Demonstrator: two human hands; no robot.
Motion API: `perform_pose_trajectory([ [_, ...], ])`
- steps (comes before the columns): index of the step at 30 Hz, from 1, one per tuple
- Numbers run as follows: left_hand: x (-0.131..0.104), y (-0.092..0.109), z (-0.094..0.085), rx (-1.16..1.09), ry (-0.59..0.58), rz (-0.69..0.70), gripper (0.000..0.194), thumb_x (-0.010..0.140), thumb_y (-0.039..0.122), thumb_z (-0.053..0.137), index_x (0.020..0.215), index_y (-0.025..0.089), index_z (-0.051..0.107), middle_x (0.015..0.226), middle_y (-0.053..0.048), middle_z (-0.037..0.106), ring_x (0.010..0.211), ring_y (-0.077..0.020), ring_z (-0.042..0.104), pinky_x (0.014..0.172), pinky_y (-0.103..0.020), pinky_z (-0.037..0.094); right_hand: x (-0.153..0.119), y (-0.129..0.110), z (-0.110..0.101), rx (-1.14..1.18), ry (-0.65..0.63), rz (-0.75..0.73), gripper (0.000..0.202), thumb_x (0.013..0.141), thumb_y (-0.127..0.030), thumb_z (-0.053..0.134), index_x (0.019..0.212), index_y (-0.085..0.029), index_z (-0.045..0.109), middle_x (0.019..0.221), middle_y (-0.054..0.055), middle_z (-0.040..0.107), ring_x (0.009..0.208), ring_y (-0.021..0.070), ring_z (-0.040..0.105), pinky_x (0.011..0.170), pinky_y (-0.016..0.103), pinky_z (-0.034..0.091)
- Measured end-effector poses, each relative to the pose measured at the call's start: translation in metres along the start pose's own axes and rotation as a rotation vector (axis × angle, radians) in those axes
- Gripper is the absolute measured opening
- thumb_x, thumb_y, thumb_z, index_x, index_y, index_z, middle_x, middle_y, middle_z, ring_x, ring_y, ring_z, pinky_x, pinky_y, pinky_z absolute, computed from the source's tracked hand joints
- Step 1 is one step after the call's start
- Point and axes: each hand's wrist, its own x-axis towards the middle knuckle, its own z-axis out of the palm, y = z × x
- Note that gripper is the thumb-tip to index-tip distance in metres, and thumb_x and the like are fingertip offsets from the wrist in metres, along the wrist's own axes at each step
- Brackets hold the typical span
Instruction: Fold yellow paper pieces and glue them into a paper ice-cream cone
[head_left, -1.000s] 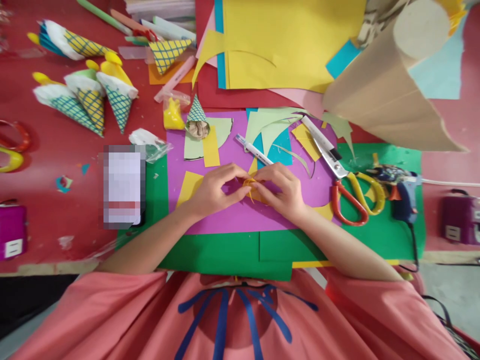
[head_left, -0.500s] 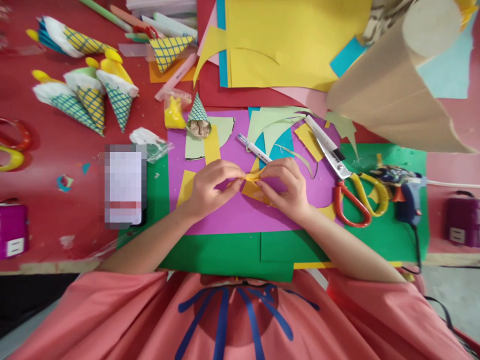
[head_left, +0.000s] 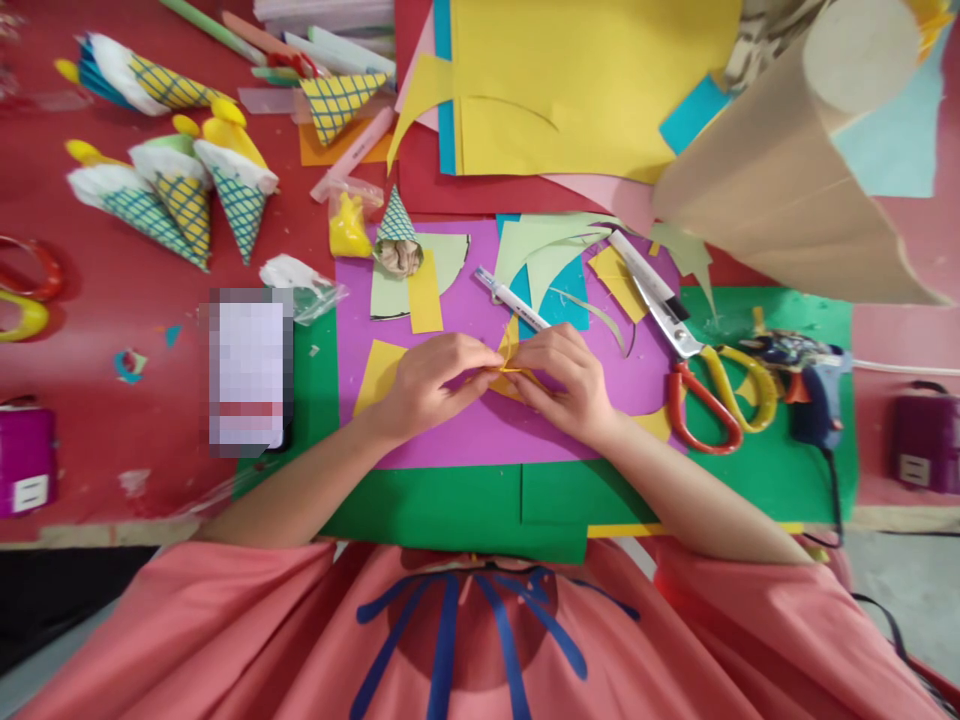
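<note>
Between my fingertips is a small strip of yellow paper, pinched from both sides above the purple sheet. My left hand grips its left end with thumb and forefinger, and my right hand grips the other end. The fingers hide much of the strip. A white pen lies just beyond my right hand. Yellow paper pieces rest on the sheet beside my left hand. Farther back, a small patterned paper cone stands by a yellow rectangle and a pale green piece.
Scissors with red and yellow handles lie on the right, near a glue gun. A phone sits at left. Several decorated cones lie back left. A large brown paper roll fills the back right.
Both hands have drawn closer together, and the yellow strip shows less between the fingertips. My left hand has shifted slightly right. The things on the table have stayed put.
</note>
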Motion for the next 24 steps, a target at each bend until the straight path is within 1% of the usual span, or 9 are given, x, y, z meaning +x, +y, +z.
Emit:
perform_pose_trajectory([
  [2, -0.0006, -0.0007, 0.0, -0.011, -0.022, -0.027, 0.027, 0.085, 0.017, 0.063, 0.112, 0.022, 0.059, 0.085, 0.0, 0.071, 0.075, -0.0105, 0.066, 0.072, -0.023, 0.052, -0.0001, 0.0005, -0.0008, 0.005, -0.006, -0.025, 0.012, 0.089, -0.018, 0.056, 0.1, -0.023, 0.058, 0.087, 0.003, 0.069, 0.081, 0.0173, 0.063, 0.072, 0.035, 0.048],
  [4, -0.0003, -0.0015, -0.0012, 0.023, -0.063, -0.029, 0.029, 0.086, 0.02, 0.061, 0.115, 0.023, 0.059, 0.086, -0.001, 0.07, 0.077, -0.0116, 0.065, 0.072, -0.025, 0.052, -0.0002, 0.0004, -0.0013, 0.009, -0.009, -0.032, 0.012, 0.09, -0.019, 0.056, 0.1, -0.024, 0.059, 0.087, 0.003, 0.069, 0.081, 0.0172, 0.063, 0.073, 0.036, 0.048],
  [5, 0.0001, -0.0018, -0.002, 0.062, -0.071, -0.026, 0.025, 0.086, 0.023, 0.061, 0.111, 0.023, 0.061, 0.087, -0.002, 0.069, 0.079, -0.0129, 0.064, 0.073, -0.027, 0.052, -0.0003, 0.0001, -0.0013, 0.011, -0.01, -0.03, 0.012, 0.09, -0.019, 0.056, 0.1, -0.024, 0.059, 0.087, 0.003, 0.069, 0.081, 0.0173, 0.063, 0.074, 0.036, 0.047],
  [7, 0.0011, -0.0022, -0.0033, 0.148, -0.043, -0.028, 0.013, 0.084, 0.028, 0.065, 0.096, 0.024, 0.065, 0.092, -0.004, 0.068, 0.087, -0.016, 0.064, 0.079, -0.032, 0.051, -0.0004, -0.0007, -0.001, -0.001, -0.007, -0.016, 0.013, 0.09, -0.019, 0.055, 0.101, -0.025, 0.06, 0.088, 0.003, 0.069, 0.081, 0.0175, 0.063, 0.074, 0.037, 0.047],
  [9, 0.0018, -0.0022, -0.0035, 0.163, -0.026, -0.024, 0.007, 0.084, 0.029, 0.065, 0.088, 0.023, 0.063, 0.093, -0.003, 0.069, 0.087, -0.0168, 0.064, 0.081, -0.033, 0.051, -0.0007, -0.0014, -0.0001, -0.021, -0.002, 0.005, 0.014, 0.089, -0.018, 0.055, 0.1, -0.025, 0.06, 0.088, 0.003, 0.069, 0.081, 0.0178, 0.063, 0.074, 0.036, 0.048],
  [11, 0.0019, -0.0016, -0.0025, 0.109, -0.046, -0.012, 0.003, 0.086, 0.024, 0.062, 0.089, 0.023, 0.061, 0.088, -0.002, 0.07, 0.083, -0.0154, 0.065, 0.076, -0.03, 0.051, -0.0012, -0.0017, 0.001, -0.028, 0.008, 0.027, 0.012, 0.088, -0.017, 0.056, 0.098, -0.024, 0.059, 0.086, 0.003, 0.069, 0.081, 0.018, 0.064, 0.073, 0.036, 0.049],
  [14, 0.0012, -0.0006, -0.0001, 0.052, -0.055, -0.008, 0.006, 0.087, 0.018, 0.061, 0.091, 0.021, 0.06, 0.081, -0.001, 0.07, 0.077, -0.0133, 0.065, 0.071, -0.026, 0.051, -0.0022, -0.0015, 0.0028, -0.002, 0.029, 0.047, 0.011, 0.087, -0.016, 0.059, 0.095, -0.023, 0.059, 0.082, 0.004, 0.068, 0.079, 0.018, 0.063, 0.071, 0.035, 0.05],
  [19, -0.0001, -0.0004, 0.0019, 0.061, -0.054, 0.004, 0.006, 0.086, 0.016, 0.062, 0.09, 0.02, 0.06, 0.079, 0.0, 0.07, 0.074, -0.0116, 0.065, 0.07, -0.024, 0.052, -0.004, -0.0004, 0.0045, 0.02, 0.01, 0.069, 0.011, 0.088, -0.018, 0.057, 0.097, -0.023, 0.06, 0.082, 0.003, 0.067, 0.08, 0.0181, 0.063, 0.072, 0.035, 0.049],
  [24, -0.0003, 0.0008, 0.0014, 0.042, -0.075, -0.063, 0.004, 0.087, 0.019, 0.059, 0.084, 0.02, 0.06, 0.074, 0.0, 0.069, 0.069, -0.0108, 0.064, 0.067, -0.023, 0.052, -0.0044, -0.001, 0.0056, -0.052, -0.002, 0.064, 0.007, 0.088, -0.019, 0.056, 0.094, -0.021, 0.058, 0.079, 0.004, 0.066, 0.073, 0.0181, 0.06, 0.067, 0.034, 0.048],
])
